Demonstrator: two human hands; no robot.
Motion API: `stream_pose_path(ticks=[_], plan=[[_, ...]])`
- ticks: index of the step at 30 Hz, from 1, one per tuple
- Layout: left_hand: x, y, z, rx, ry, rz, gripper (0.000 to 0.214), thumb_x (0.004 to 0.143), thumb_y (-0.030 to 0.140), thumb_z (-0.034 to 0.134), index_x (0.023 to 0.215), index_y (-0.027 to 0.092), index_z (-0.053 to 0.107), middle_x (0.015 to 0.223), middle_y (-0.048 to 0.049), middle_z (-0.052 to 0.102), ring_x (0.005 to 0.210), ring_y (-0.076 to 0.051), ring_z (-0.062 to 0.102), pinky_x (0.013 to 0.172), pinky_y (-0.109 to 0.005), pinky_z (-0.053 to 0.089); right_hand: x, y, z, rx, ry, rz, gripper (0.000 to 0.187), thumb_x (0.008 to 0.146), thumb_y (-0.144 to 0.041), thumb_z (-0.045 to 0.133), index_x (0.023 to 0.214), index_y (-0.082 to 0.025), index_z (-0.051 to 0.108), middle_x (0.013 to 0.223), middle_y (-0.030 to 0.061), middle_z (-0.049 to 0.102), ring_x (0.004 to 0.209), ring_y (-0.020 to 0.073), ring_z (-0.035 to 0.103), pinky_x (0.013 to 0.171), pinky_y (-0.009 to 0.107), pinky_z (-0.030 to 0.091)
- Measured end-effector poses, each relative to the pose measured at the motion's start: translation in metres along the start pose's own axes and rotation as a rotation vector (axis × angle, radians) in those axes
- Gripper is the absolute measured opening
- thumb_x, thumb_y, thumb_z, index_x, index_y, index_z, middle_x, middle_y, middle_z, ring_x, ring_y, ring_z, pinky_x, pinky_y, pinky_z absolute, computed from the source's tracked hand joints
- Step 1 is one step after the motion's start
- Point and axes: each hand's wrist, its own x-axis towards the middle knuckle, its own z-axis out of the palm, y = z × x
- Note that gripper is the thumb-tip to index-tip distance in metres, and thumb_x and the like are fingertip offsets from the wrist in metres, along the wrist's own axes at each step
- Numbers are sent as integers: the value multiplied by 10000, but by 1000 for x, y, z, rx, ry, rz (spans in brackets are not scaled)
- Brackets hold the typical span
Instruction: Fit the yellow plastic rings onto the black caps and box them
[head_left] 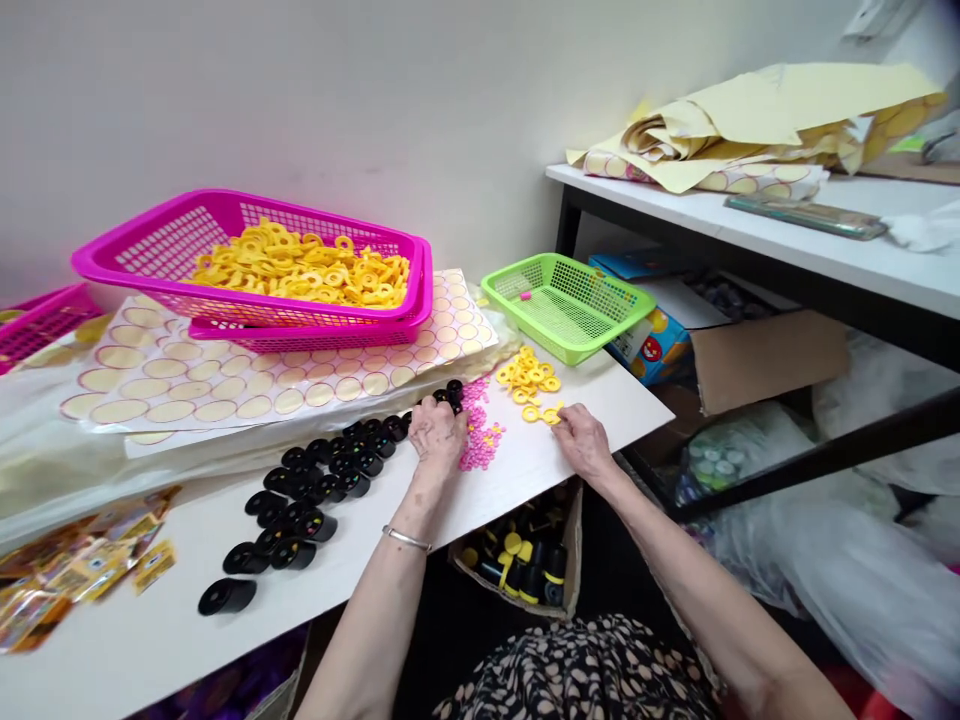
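Observation:
My left hand (436, 432) rests knuckles-up on the white table (150, 610), its fingers curled over a black cylinder at the end of a long cluster of black cylinders (315, 490). A scatter of small pink beads (480, 435) lies just to its right. My right hand (583, 438) sits near the table's right edge, fingers pinched on a yellow ring (553, 415) at the near side of a small pile of yellow rings (529, 378).
Stacked pink baskets (247, 285) hold many yellow rings, on sheets of round stickers (225, 385). A green basket (566, 305) stands at the table's corner. Yellow packets (75, 570) lie at left. A box of black-and-yellow parts (525, 565) sits below. A shelf (750, 235) carries paper.

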Motion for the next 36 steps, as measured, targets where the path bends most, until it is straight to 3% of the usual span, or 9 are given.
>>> stream_pose_path(ticks=[4, 9, 12, 15, 20, 23, 27, 32, 36], plan=[[1, -1, 1, -77, 42, -5, 254, 742, 367, 529, 790, 144, 640, 888, -118, 573, 868, -270, 530, 680, -341, 401, 9, 4, 6, -45, 23, 25, 168, 775, -221, 508, 910, -166, 591, 935, 64, 543, 721, 163, 530, 681, 275, 405], [-15, -11, -12, -415, 164, -49, 227, 688, 313, 565, 837, 159, 639, 843, -57, 616, 804, -206, 555, 720, -309, 414, 6, -19, 15, -70, -56, -161, 124, 819, -203, 481, 870, -204, 594, 915, 37, 541, 833, 164, 537, 693, 247, 400], [-39, -17, -19, -755, 61, -205, 272, 635, 283, 610, 883, 176, 644, 768, 0, 630, 663, -143, 552, 615, -253, 417, 5, -34, 25, -150, -92, -184, 133, 818, -168, 466, 845, -209, 590, 910, 43, 549, 832, 172, 530, 670, 253, 390], [-66, -22, -22, -957, -56, -321, 268, 599, 248, 635, 855, 169, 643, 746, 15, 626, 584, -108, 523, 550, -223, 407, 10, -39, 31, -252, 1, -109, 165, 804, -139, 448, 860, -194, 592, 923, 76, 553, 843, 199, 515, 656, 277, 378], [-97, -27, -14, -1025, -127, -319, 240, 597, 197, 638, 836, 179, 628, 745, 17, 626, 646, -114, 542, 631, -230, 443, 26, -5, 20, -119, 204, 34, 203, 742, -106, 432, 844, -171, 594, 915, 85, 551, 827, 210, 521, 689, 306, 396], [-106, -28, -6, -1019, -135, -286, 233, 613, 190, 631, 846, 185, 626, 773, 9, 632, 730, -132, 567, 712, -246, 456, 27, 20, 4, -32, 233, 81, 148, 725, -148, 459, 793, -162, 589, 861, 66, 555, 717, 186, 528, 691, 315, 418], [-111, -27, 4, -1045, -105, -293, 243, 628, 195, 624, 870, 189, 619, 822, 1, 641, 780, -142, 591, 757, -255, 465, 15, 18, -4, -2, 148, -40, 113, 753, -215, 494, 793, -186, 595, 849, 38, 554, 710, 169, 530, 661, 287, 424], [-114, -28, 13, -1012, -58, -222, 292, 639, 201, 617, 931, 190, 612, 886, -18, 644, 838, -159, 602, 803, -285, 471, 5, -26, 21, -6, -179, -315, 110, 789, -183, 500, 772, -209, 605, 809, 26, 551, 841, 173, 519, 732, 266, 398], [-115, -29, 13, -977, -17, -165, 300, 628, 183, 624, 928, 201, 621, 929, -22, 636, 865, -165, 594, 813, -299, 473, 8, -44, 43, -81, -211, -222, 164, 817, -156, 464, 784, -206, 617, 824, 36, 561, 830, 172, 521, 709, 265, 380]])
